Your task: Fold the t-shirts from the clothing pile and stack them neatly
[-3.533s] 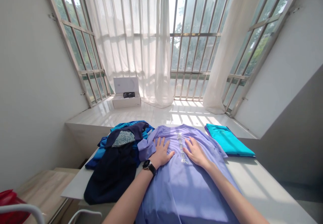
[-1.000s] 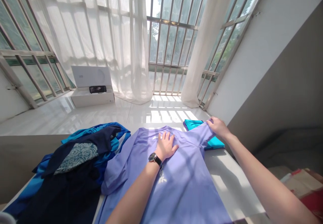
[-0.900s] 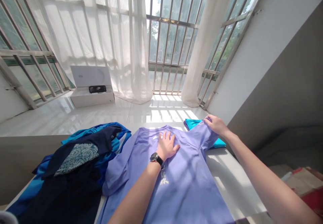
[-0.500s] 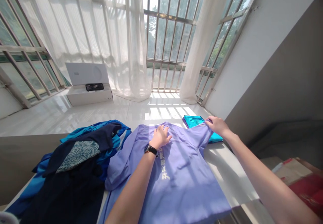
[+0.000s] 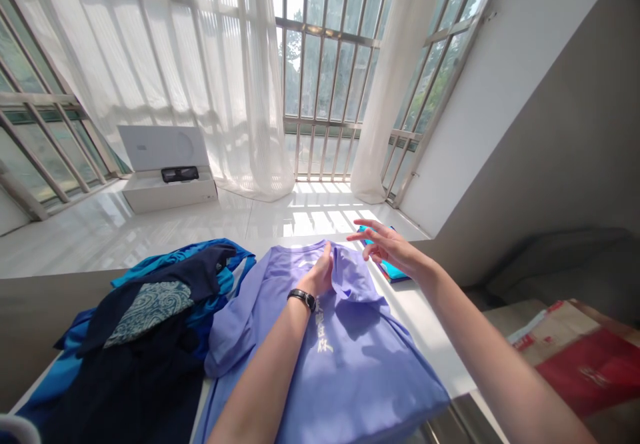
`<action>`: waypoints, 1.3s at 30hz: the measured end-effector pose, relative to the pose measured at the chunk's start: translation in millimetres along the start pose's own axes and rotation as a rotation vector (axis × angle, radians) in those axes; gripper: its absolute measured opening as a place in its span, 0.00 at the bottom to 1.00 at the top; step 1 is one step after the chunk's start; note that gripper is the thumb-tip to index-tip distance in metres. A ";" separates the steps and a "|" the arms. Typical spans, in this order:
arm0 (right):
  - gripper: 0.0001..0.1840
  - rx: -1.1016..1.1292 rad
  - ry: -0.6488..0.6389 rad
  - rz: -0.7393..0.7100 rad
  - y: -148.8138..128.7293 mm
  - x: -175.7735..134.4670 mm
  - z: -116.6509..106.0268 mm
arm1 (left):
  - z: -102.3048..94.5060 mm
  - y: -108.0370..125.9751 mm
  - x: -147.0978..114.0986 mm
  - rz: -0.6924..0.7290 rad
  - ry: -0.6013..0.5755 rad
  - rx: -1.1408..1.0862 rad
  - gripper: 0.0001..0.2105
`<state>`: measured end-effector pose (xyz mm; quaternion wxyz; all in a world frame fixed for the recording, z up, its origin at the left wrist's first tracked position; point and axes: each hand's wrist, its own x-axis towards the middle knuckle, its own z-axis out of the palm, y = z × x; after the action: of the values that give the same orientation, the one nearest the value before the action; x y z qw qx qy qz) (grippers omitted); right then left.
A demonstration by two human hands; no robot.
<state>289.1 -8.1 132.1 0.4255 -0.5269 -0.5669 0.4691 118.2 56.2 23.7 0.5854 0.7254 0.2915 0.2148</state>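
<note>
A lavender T-shirt point(image 5: 370, 364) lies spread in front of me, with light-coloured lettering down its chest. Its right sleeve point(image 5: 356, 277) is folded inward over the body of the shirt. My left hand point(image 5: 320, 276), with a black watch on its wrist, rests on edge at the chest beside that fold. Its thumb is stretched upward, and its other fingers are partly hidden. Above the shirt's right shoulder hovers my right hand point(image 5: 387, 249), open with fingers spread and nothing in it. Behind it, partly covered, lies a folded turquoise garment point(image 5: 395, 271).
On the left is a heap of dark and blue clothes point(image 5: 145, 351), one with a paisley patch. A white box point(image 5: 170, 194) with a raised lid holds a black device point(image 5: 180, 174). Sheer curtains point(image 5: 260, 97) hang before barred windows. A red-and-tan bag point(image 5: 590, 364) stands lower right.
My right hand has let go of the shirt's right sleeve and moved left, fingers spreading. The sleeve now lies folded inward. My left hand has turned from lying flat onto its edge.
</note>
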 end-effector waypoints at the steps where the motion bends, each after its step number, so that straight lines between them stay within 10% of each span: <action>1: 0.33 0.032 0.057 0.008 3.9 -7.1 -2.0 | -5.0 -3.8 -0.4 -0.025 0.020 0.000 0.33; 12: 0.26 -0.565 0.456 0.174 130.3 -81.2 -3.6 | -13.8 -23.4 5.4 -0.019 0.228 0.232 0.23; 26: 0.11 -0.481 0.288 0.191 130.9 -73.7 19.6 | -15.1 -32.3 8.9 0.053 0.512 0.633 0.22; 39: 0.26 -0.407 0.244 0.259 134.1 -129.7 18.2 | 26.5 -35.0 11.1 0.221 0.060 1.008 0.18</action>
<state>308.6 -138.2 -1.4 0.3122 -0.7223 -0.5219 0.3293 137.7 49.5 -16.7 0.1283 0.9374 0.2970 0.1289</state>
